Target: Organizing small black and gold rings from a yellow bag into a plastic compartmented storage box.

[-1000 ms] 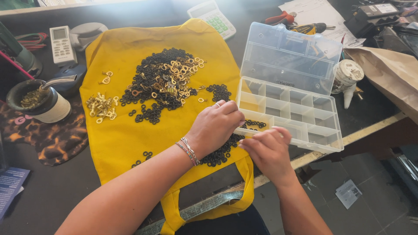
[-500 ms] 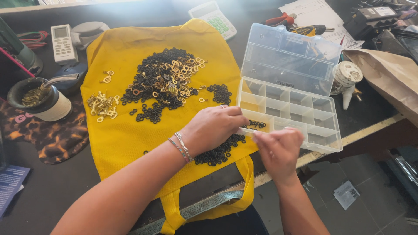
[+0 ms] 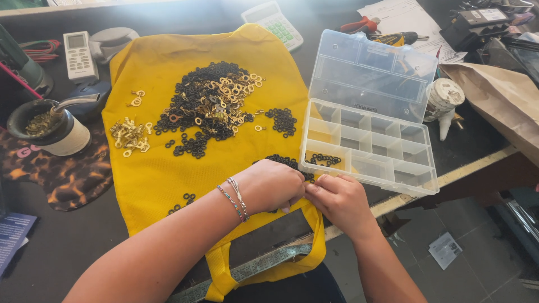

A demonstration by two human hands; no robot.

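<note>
My left hand [image 3: 269,185], with bracelets on the wrist, is curled over a small heap of black rings [image 3: 283,161] at the near edge of a yellow cloth bag [image 3: 151,179]. My right hand [image 3: 339,199] meets its fingertips, fingers bunched; what lies inside either hand is hidden. Both sit just in front of the front left corner of an open clear compartment box [image 3: 368,178]. A few black rings [image 3: 325,159] lie in that corner compartment. A large mixed pile of black rings and brass terminals [image 3: 210,106] lies further back on the bag.
Brass terminals [image 3: 129,136] are grouped at the bag's left. A cup with a metal straw [image 3: 53,126], a remote [image 3: 78,55] and a calculator [image 3: 275,22] ring the bag. A brown paper bag [image 3: 505,95] lies right. The table edge [image 3: 466,171] runs under the box.
My left hand slid over the small heap of black rings toward me and to the right, meeting my right hand, which stayed near the box's corner.
</note>
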